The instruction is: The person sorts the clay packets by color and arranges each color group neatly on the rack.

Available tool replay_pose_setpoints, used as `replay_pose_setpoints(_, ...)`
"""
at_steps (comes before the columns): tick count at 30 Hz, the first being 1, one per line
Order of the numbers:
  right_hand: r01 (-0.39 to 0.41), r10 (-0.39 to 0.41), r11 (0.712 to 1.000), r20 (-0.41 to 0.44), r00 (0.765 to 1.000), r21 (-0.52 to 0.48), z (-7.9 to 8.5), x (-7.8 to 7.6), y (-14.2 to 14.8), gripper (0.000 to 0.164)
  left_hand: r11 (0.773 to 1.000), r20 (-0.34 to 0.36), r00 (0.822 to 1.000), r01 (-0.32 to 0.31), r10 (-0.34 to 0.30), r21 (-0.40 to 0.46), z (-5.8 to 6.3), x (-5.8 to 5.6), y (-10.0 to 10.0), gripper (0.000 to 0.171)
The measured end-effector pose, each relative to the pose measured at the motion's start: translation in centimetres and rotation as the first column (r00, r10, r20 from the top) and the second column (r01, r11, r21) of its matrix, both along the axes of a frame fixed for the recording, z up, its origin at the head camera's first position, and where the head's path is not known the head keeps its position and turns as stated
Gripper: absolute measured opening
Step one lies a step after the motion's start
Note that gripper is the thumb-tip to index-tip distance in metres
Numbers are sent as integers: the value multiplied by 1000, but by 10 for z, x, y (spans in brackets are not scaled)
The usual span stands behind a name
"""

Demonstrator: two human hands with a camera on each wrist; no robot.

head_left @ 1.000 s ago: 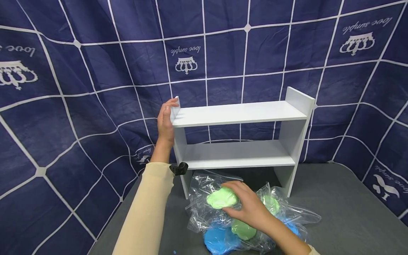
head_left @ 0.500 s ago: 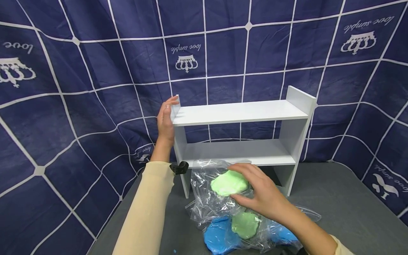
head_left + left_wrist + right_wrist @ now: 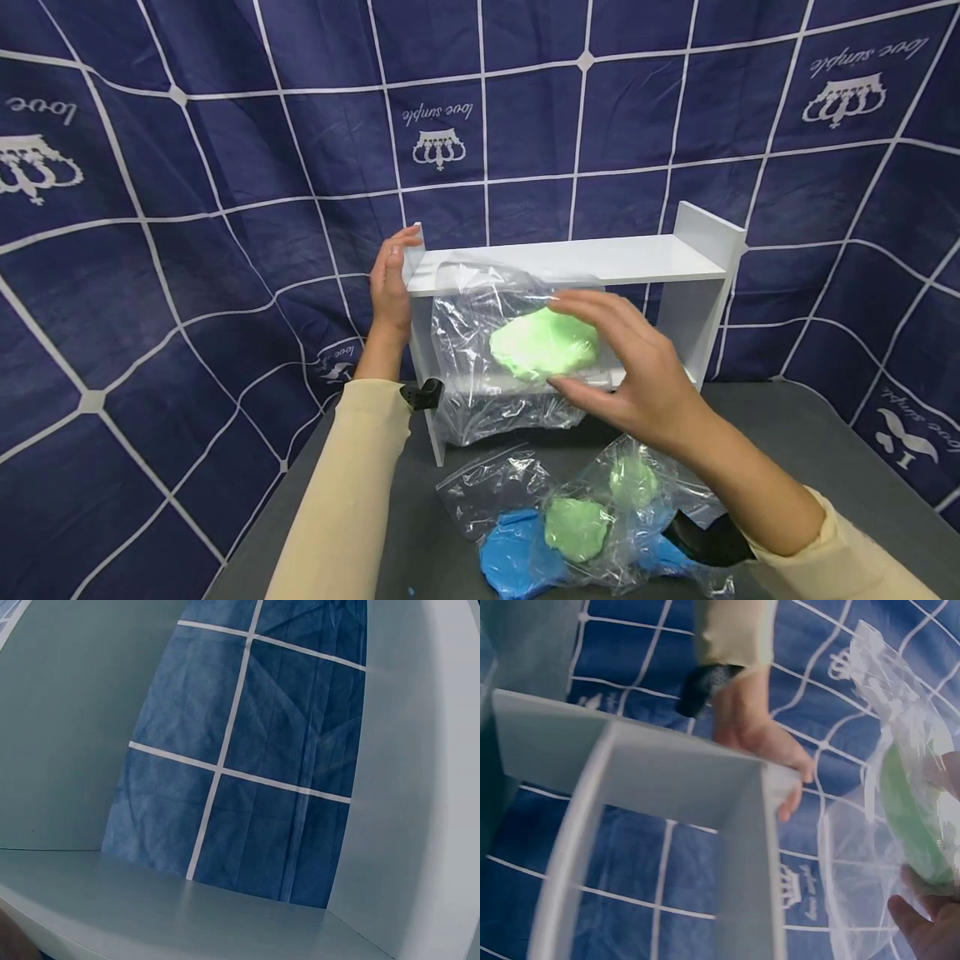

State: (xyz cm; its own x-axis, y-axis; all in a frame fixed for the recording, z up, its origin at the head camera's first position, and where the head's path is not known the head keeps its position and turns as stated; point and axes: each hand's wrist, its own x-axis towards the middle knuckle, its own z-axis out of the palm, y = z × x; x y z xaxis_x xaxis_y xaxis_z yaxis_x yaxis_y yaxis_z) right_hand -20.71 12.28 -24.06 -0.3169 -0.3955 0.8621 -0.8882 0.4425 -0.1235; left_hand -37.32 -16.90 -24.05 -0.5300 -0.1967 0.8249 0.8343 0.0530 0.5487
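My right hand [image 3: 637, 367] holds a clear zip bag [image 3: 480, 333] with a light green, clay-like lump [image 3: 543, 343] inside, thumb below and fingers above the lump. The bag hangs in front of the white two-tier shelf [image 3: 555, 265], overlapping its upper opening. In the right wrist view the green lump [image 3: 907, 817] shows edge-on through the plastic between the fingers. My left hand [image 3: 390, 287] grips the upper left side panel of the shelf, fingertips over its edge. The left wrist view shows the inside of the shelf [image 3: 405, 765], with that hand mostly out of frame.
On the dark grey table [image 3: 795, 450] before the shelf lie more clear bags, with a blue lump [image 3: 517, 554], a green lump [image 3: 576, 529], another green lump [image 3: 633, 482] and more blue [image 3: 663, 554]. A navy grid-patterned curtain [image 3: 525, 125] hangs behind and at both sides.
My right hand has lifted the bag with the green lump from the pile on the table up to the shelf's upper opening. My left hand stays on the side panel.
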Motion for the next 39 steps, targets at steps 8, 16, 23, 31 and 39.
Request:
replay_pose_setpoints(8,63,-66,994,-39,997,-86,39,-26,-12,72,1000,-18,999,-31,31,-1,0,3,0,42)
replay_pose_setpoints(16,162,-161,980,24,987,-114,51,-81,-33,68,998,-6,998,-57,57,-29,-1,3,-5,45)
replay_pose_setpoints(23,244,-235,970,195,952,-24,58,-114,-47,65,997,-10,997,-72,72,-35,-1,0,-4,47)
replay_pose_setpoints(31,299,-304,952,370,878,70,59,-131,-62,70,998,-18,998,-56,56,-36,2,0,-1,46)
replay_pose_setpoints(39,323,-378,926,457,805,196,51,-141,-68,77,997,-10,998,-69,68,-31,-1,0,-2,44)
